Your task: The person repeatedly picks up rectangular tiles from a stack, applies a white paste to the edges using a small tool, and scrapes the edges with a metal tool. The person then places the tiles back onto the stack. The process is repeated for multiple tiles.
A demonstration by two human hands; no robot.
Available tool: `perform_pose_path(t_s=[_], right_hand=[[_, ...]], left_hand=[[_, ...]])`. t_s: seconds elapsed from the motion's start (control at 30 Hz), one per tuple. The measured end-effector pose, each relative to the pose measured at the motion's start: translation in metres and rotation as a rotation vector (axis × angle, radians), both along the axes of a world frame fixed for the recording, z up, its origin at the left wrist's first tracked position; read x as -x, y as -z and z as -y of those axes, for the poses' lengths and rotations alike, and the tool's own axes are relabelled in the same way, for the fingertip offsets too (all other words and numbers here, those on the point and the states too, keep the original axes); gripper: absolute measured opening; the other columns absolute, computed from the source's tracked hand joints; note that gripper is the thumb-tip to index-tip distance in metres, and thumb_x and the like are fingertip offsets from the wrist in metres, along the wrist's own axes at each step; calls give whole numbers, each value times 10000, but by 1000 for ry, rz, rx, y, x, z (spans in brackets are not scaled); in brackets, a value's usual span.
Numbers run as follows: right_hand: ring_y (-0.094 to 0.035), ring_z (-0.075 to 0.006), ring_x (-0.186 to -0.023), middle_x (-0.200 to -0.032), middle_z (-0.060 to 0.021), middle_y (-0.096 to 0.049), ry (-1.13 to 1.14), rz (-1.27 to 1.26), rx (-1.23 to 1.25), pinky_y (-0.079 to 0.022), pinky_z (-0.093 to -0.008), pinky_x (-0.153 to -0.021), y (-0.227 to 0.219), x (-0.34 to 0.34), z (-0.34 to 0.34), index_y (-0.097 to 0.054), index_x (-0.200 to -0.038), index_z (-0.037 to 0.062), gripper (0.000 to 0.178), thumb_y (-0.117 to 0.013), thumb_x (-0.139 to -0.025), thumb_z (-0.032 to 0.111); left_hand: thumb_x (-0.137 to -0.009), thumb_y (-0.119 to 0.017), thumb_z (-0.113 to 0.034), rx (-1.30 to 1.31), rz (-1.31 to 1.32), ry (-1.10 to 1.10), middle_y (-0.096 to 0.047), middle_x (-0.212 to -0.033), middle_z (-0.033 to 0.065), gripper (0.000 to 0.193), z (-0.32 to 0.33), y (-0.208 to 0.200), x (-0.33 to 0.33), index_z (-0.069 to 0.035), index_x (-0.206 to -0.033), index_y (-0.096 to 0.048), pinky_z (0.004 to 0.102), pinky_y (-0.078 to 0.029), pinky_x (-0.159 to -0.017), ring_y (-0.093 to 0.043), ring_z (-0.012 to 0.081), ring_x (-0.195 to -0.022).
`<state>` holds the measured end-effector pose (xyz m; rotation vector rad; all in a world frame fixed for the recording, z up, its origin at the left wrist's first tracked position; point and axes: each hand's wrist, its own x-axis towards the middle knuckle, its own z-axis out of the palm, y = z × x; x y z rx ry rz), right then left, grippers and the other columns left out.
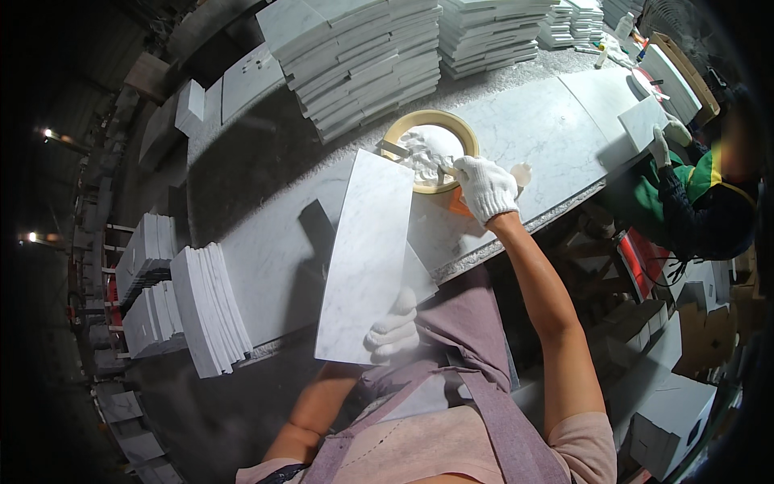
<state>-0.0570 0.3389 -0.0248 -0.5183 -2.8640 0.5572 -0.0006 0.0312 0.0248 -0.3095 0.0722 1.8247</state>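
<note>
My left hand (393,329), in a white knit glove, grips the lower end of a long white marble tile (367,250) with faint grey veins, tilted up before me. Its fingers wrap over the tile's right edge. My right hand (486,187), gloved too, is closed at the right rim of a yellow bowl (469,131) and holds a putty knife (446,170), mostly hidden by the fingers, in the paste. White paste (427,149) lies in the bowl, smooth at the back and lumpy in front. Across the bowl's left rim rests a flat metal blade (395,148).
Tall stacks of marble tiles (363,64) stand behind the bowl; more tiles (211,306) lean at the left. An orange object (459,203) sits under my right hand. The marble worktop (532,121) runs right, where a co-worker's gloved hands (663,145) hold a tile.
</note>
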Motion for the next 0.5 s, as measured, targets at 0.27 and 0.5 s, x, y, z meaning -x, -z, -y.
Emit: perform_pose_path(t_s=[0.27,0.5], right_hand=[[-762,-241,-841,-983,-125,-799,132,-128,396,-580,-345,-799,16,-7,-24,-800,-1143,100,234,-676,-993,229],[-715,-133,-762,-914,-73,-788,207,-35,658,-564,-294,-703,26,9,-29,-793,-1181,24,265,-725,-984,187]], left_hand=[[-1132,-352,-475,17,-11,39,-385,-604,3,495,-7,-5,14,-107,-811,-433,325,-433,-518,-423,171,-499],[-1165,-295,-400,-122,75,44,-365,-558,-23,495,-15,19,20,-96,-812,-460,320,-455,-518,-416,157,-476]])
